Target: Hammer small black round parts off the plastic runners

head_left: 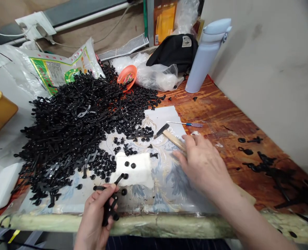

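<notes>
My left hand (98,208) is closed around several black plastic linked pieces (109,210), low at the front edge of the table. One strip of them (119,177) sticks out past the thumb, its tip over a white pad (140,178). Two small black round caps (130,165) rest on that pad. To the right, my right hand (203,159) has thumb and fingers around the wooden handle of a small hammer (173,139). The hammer's dark head points left, and I cannot tell whether it touches the table. Behind it lies a thin screwdriver (192,125).
A large heap of black plastic parts (73,114) covers the left of the table. An orange bowl (127,77), plastic bags (159,76), a black pouch (174,52) and a pale blue bottle (206,55) stand behind. More black pieces (263,163) lie far right.
</notes>
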Available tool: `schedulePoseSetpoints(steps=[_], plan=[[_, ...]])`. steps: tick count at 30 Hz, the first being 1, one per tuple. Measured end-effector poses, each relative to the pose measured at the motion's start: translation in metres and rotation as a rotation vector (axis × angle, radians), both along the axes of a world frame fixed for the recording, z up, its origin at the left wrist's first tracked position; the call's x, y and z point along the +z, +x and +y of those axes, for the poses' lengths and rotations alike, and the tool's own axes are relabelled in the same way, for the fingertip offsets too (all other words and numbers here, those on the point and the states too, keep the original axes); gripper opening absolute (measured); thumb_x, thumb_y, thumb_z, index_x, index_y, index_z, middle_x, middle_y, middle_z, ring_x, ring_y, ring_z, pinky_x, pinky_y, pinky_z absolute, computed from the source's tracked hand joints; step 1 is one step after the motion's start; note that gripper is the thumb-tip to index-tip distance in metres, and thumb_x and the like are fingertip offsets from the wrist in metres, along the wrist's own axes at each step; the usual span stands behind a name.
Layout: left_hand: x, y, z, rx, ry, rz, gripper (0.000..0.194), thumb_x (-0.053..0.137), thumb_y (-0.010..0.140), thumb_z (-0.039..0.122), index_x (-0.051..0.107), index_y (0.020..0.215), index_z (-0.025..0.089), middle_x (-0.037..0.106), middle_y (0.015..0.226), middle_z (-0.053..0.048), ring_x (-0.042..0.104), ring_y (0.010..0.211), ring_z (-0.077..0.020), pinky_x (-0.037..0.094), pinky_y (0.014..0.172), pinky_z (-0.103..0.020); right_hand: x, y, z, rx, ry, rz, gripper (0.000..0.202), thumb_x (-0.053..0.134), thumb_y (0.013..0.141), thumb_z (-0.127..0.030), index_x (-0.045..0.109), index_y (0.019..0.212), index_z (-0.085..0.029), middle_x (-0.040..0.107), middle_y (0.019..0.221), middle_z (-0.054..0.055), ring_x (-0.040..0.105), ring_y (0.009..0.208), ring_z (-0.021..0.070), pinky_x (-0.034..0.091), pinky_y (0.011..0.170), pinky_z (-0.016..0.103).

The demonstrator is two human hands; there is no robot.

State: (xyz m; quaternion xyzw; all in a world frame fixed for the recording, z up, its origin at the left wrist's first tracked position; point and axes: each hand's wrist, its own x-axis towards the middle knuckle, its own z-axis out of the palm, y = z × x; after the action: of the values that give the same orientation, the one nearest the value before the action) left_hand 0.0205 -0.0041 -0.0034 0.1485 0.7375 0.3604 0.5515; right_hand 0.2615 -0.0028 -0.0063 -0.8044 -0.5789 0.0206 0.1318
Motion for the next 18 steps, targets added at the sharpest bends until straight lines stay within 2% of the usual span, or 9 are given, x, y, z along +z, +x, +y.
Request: schedulePoseSetpoints(steps=[2,4,7,10,12,14,16,18], plan=[[0.002,0.002,0.0,0.003,0.012,0.016,0.036,0.083,0.043,0.033,0.062,0.064,0.016,0.047,0.038,0.008,0.038,0.028,-0.0048,0.022,0.019,-0.01,-0.01,0.011,0.005,-0.006,-0.143,-0.063,0.021,0.056,0.084,-0.025,0.058,0.099,-0.012,0.058,0.096,0.016,0.054,0.09,0.031,0.044,0.074,0.04],[0.004,0.003,-0.001,0.008,0.019,0.036,0.035,0.083,0.042,0.034,0.06,0.061,0.016,0.048,0.039,0.008,0.039,0.03,-0.0051,0.023,0.02,-0.01,-0.017,0.014,0.008,-0.014,-0.205,-0.05,0.014,0.051,0.085,-0.02,0.057,0.096,-0.012,0.058,0.095,0.015,0.055,0.09,0.03,0.044,0.073,0.037],[0.007,0.007,-0.003,0.017,0.059,0.054,0.033,0.081,0.047,0.035,0.054,0.056,0.017,0.047,0.041,0.008,0.042,0.033,-0.0062,0.022,0.021,-0.009,-0.011,0.011,0.004,0.038,-0.117,0.067,0.014,0.045,0.086,-0.018,0.056,0.093,-0.012,0.06,0.091,0.014,0.058,0.085,0.0274,0.046,0.073,0.037],[0.009,0.008,-0.002,-0.011,0.101,0.047,0.032,0.078,0.049,0.034,0.051,0.054,0.018,0.043,0.038,0.008,0.042,0.033,-0.0069,0.02,0.022,-0.01,0.007,0.001,-0.013,0.309,-0.03,0.363,0.026,0.035,0.094,-0.026,0.055,0.107,-0.016,0.065,0.092,0.01,0.062,0.074,0.0211,0.051,0.065,0.032],[0.009,0.007,-0.002,-0.048,0.109,0.039,0.032,0.077,0.05,0.035,0.05,0.054,0.019,0.042,0.037,0.008,0.039,0.032,-0.0068,0.02,0.022,-0.011,0.015,-0.01,-0.027,0.534,-0.036,0.495,0.035,0.031,0.096,-0.029,0.048,0.125,-0.02,0.067,0.104,0.009,0.065,0.084,0.0199,0.054,0.069,0.029],[0.008,0.006,-0.002,-0.069,0.121,0.035,0.031,0.075,0.052,0.036,0.05,0.055,0.019,0.041,0.037,0.009,0.036,0.03,-0.006,0.021,0.022,-0.011,0.016,-0.02,-0.035,0.7,-0.049,0.515,0.041,0.031,0.096,-0.025,0.04,0.136,-0.022,0.066,0.114,0.009,0.066,0.094,0.0197,0.055,0.076,0.03],[0.006,0.004,-0.003,-0.086,0.126,0.022,0.03,0.073,0.055,0.037,0.05,0.056,0.019,0.04,0.038,0.009,0.034,0.03,-0.0053,0.021,0.023,-0.012,0.014,-0.027,-0.039,0.776,-0.069,0.498,0.046,0.031,0.095,-0.02,0.035,0.14,-0.024,0.067,0.113,0.008,0.067,0.092,0.0192,0.056,0.075,0.03],[0.004,0.003,-0.003,-0.109,0.118,0.004,0.028,0.072,0.056,0.037,0.051,0.058,0.018,0.04,0.038,0.009,0.033,0.03,-0.005,0.021,0.023,-0.012,0.014,-0.029,-0.038,0.781,-0.054,0.498,0.05,0.03,0.094,-0.017,0.031,0.143,-0.026,0.068,0.112,0.007,0.068,0.087,0.0175,0.056,0.071,0.029]])
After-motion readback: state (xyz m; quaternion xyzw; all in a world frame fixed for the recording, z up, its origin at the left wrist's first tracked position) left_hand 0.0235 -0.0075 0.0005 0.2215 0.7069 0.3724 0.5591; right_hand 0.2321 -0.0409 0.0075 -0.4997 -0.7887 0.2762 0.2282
